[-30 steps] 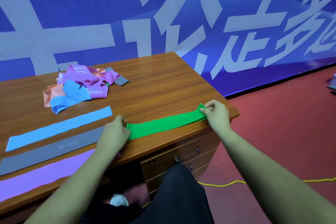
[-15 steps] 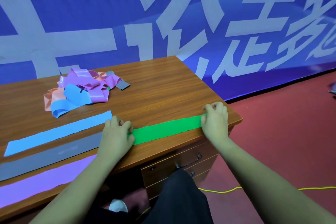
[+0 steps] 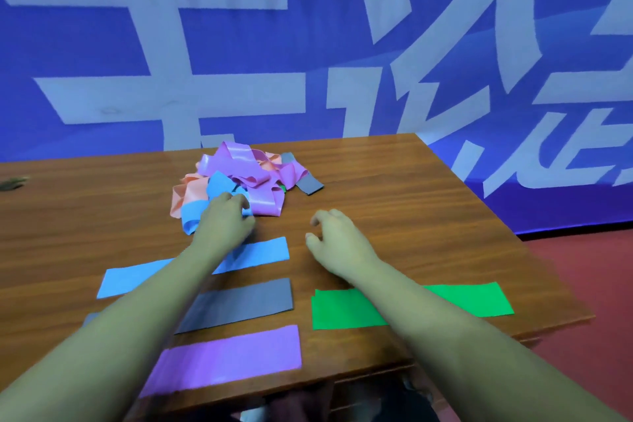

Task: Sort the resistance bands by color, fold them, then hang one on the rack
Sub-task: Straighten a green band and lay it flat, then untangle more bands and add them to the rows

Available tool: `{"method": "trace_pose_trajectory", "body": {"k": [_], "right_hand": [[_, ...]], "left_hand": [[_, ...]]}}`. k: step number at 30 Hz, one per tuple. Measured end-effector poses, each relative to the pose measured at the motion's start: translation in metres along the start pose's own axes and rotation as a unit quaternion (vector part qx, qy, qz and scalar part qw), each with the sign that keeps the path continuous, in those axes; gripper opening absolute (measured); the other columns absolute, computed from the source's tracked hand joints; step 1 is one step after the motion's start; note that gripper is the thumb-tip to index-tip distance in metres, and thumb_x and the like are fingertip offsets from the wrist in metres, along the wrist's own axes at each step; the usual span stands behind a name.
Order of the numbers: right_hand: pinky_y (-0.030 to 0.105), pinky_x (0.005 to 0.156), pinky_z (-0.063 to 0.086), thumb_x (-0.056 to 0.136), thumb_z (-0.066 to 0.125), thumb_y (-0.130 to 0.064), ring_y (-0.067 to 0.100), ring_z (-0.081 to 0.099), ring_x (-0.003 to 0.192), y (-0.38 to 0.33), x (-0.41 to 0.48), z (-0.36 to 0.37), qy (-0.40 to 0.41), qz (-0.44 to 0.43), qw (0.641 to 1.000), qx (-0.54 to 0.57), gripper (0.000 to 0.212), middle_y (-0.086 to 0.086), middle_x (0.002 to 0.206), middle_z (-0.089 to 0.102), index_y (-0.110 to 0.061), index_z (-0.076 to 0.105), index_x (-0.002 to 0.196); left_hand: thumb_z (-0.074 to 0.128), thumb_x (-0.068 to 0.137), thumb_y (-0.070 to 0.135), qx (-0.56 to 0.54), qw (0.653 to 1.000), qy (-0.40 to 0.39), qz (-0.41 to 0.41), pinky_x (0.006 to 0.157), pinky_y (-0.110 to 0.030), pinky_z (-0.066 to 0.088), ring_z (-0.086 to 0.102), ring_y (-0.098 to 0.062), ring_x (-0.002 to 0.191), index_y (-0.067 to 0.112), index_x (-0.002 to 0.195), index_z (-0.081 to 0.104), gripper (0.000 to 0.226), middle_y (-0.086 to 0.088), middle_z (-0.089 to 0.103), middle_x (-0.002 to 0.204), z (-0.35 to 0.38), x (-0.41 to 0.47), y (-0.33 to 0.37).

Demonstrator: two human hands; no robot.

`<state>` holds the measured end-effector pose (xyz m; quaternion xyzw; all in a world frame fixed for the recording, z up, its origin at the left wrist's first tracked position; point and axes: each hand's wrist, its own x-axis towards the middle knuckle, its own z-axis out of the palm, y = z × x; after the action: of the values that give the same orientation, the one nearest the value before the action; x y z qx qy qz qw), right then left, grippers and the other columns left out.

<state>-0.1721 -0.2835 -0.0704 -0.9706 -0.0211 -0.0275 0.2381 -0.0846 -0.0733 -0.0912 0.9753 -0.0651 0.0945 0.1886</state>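
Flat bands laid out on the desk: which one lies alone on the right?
The green flat band, under the right forearm; blue, grey and purple are stacked in a left column.

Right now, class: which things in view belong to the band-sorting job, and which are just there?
Job:
tangled pile
blue band
grey band
purple band
green band
left hand, in the pile
right hand, open

Just there:
desk
banner

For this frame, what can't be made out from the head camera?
- Left hand grip on the pile: fingers buried in bands, hold unclear.
- Grey band and blue band: middles covered by the left forearm.
- Green band: middle crossed by the right forearm.
- Rack: not in view.
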Motion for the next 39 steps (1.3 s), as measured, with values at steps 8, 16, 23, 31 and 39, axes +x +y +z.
{"method": "trace_pose_trajectory", "body": {"k": [8, 16, 23, 31, 39], "right_hand": [[0.032, 0.089, 0.044, 0.086, 0.063, -0.020, 0.029, 0.059, 0.107, -0.030, 0.095, 0.052, -0.002, 0.034, 0.997, 0.076, 0.028, 0.014, 0.110, 0.066, -0.005, 0.066, 0.108], [0.019, 0.062, 0.038, 0.079, 0.077, -0.016, 0.003, 0.051, 0.062, -0.030, 0.115, 0.062, 0.055, 0.076, 0.949, 0.302, 0.011, -0.009, 0.068, 0.058, -0.014, 0.066, 0.075], [0.012, 0.057, 0.040, 0.085, 0.070, 0.000, -0.004, 0.050, 0.051, -0.066, 0.090, -0.025, 0.111, -0.037, 0.902, 0.416, 0.003, 0.002, 0.068, 0.059, 0.000, 0.066, 0.084], [0.011, 0.054, 0.038, 0.087, 0.070, -0.007, -0.003, 0.049, 0.052, -0.101, 0.060, -0.116, 0.160, -0.086, 0.863, 0.471, 0.007, -0.002, 0.066, 0.058, -0.001, 0.068, 0.089], [0.032, 0.069, 0.043, 0.091, 0.065, -0.032, 0.018, 0.061, 0.076, -0.086, 0.029, -0.144, 0.082, 0.009, 0.836, 0.543, 0.023, 0.007, 0.083, 0.069, -0.010, 0.069, 0.093]], "left_hand": [[0.063, 0.087, 0.028, -0.049, 0.999, 0.012, -0.005, 0.082, -0.043, 0.050, 0.058, -0.036, 0.098, 0.010, 0.097, 0.069, 0.022, -0.016, 0.061, 0.097, 0.027, 0.039, -0.021], [0.061, 0.089, 0.019, -0.160, 0.985, 0.047, 0.046, 0.066, -0.031, 0.038, 0.054, -0.021, 0.078, 0.014, 0.081, 0.056, 0.010, -0.001, 0.059, 0.079, 0.021, 0.037, -0.022], [0.054, 0.088, 0.025, -0.345, 0.934, 0.060, 0.078, 0.082, -0.028, 0.046, 0.057, -0.020, 0.091, 0.012, 0.100, 0.068, 0.023, -0.005, 0.063, 0.099, -0.052, 0.021, 0.011], [0.062, 0.094, 0.026, -0.349, 0.924, 0.009, 0.158, 0.068, -0.027, 0.045, 0.056, -0.004, 0.072, 0.014, 0.094, 0.070, 0.014, 0.000, 0.068, 0.079, -0.117, 0.002, 0.057], [0.058, 0.096, 0.009, -0.528, 0.845, 0.014, 0.084, 0.052, -0.022, 0.051, 0.053, -0.012, 0.055, 0.012, 0.084, 0.065, 0.015, -0.007, 0.053, 0.068, -0.158, -0.018, 0.107]]}}
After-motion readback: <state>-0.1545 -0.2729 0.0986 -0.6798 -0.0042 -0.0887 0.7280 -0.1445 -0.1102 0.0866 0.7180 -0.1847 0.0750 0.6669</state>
